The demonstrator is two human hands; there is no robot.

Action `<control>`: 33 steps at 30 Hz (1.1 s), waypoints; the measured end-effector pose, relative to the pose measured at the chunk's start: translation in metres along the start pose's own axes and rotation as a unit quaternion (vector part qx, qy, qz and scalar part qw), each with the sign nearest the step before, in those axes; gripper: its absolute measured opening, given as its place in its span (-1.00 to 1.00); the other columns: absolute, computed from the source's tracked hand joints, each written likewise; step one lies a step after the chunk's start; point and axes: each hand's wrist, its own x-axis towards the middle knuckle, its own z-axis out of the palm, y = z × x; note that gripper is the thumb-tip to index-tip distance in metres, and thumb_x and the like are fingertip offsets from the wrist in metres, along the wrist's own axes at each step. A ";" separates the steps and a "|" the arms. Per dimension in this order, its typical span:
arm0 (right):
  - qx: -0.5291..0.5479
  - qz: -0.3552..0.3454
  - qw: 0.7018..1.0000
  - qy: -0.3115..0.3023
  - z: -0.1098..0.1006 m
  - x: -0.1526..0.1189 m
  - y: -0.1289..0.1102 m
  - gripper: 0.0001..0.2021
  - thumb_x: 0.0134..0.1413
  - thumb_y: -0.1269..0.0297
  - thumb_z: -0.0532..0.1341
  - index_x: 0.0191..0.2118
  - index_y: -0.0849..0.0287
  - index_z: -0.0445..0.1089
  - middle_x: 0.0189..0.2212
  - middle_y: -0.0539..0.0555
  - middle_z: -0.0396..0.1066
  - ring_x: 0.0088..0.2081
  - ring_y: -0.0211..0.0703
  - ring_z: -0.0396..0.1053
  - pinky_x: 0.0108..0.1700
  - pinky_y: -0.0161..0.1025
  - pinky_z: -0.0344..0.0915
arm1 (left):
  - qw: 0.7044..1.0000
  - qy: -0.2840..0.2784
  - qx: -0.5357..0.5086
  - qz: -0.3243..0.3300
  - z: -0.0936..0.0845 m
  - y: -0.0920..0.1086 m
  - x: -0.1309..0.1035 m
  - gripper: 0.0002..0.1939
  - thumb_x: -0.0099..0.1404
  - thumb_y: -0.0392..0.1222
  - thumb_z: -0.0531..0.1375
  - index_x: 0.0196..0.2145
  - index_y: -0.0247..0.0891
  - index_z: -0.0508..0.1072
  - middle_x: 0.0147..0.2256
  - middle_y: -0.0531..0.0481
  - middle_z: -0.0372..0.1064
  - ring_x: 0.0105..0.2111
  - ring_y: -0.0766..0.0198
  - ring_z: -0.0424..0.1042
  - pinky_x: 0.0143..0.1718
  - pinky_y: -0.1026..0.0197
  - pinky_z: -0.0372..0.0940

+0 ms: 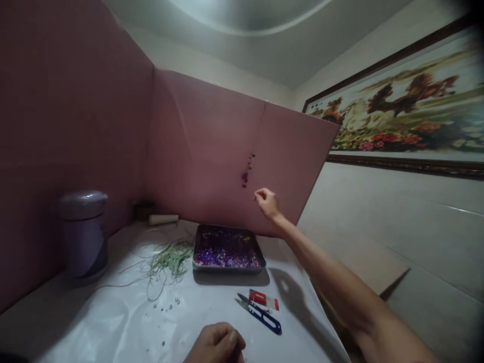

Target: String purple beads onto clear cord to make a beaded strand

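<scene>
My right hand [267,202] is raised over the back of the table with its fingertips pinched together. Anything small between them cannot be made out. Just left of and above those fingertips, a string of purple and dark beads [245,179] hangs by a thin thread against the pink panel. At the bottom of the view, my left hand [218,345] is closed, thumb over curled fingers, partly cut off by the edge; what it holds, if anything, is hidden. Between the hands lie dark-blue thread snips [260,313], beside a small red and white item [263,299].
A dark metal tray [229,270] holds many purple beads. Left of it are tangled green thread [172,259], a pale cylinder [163,219] and a lidded purple container [83,237]. Tiny beads [170,306] lie scattered on the white table cover. Pink panels [204,151] stand behind.
</scene>
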 end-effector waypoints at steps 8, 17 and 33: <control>0.061 0.045 0.979 -0.187 -0.021 -0.168 -0.017 -0.85 -0.06 0.29 0.16 -0.54 0.20 0.40 -0.62 -0.03 0.38 -0.54 -0.25 0.29 -0.46 -0.35 0.18 | 1.000 0.008 0.003 -0.022 0.013 0.011 -0.013 -0.86 -0.04 -0.27 0.14 -0.46 -0.37 0.37 -0.61 -0.01 0.39 -0.68 0.43 0.20 -0.59 0.34 0.03; 0.117 0.058 0.979 -0.157 -0.008 -0.267 -0.034 -0.79 0.16 0.31 0.06 -0.45 0.19 0.34 -0.54 0.02 0.38 -0.49 -0.23 0.31 -0.41 -0.32 0.17 | 0.982 0.096 0.094 0.132 0.003 0.034 -0.021 -0.87 0.08 -0.20 0.12 -0.50 -0.33 0.36 -0.59 0.02 0.34 -0.59 0.39 0.20 -0.50 0.30 0.10; 0.043 -0.169 0.947 -0.271 -0.004 -0.280 -0.029 -0.89 0.11 0.47 0.09 -0.40 0.20 0.31 -0.45 0.07 0.33 -0.41 -0.19 0.27 -0.37 -0.29 0.12 | 0.864 0.378 0.265 0.203 -0.040 0.042 -0.006 -0.67 0.03 -0.17 0.12 -0.70 -0.21 0.00 -0.69 0.19 -0.12 -0.62 0.41 -0.06 -0.56 0.31 -0.07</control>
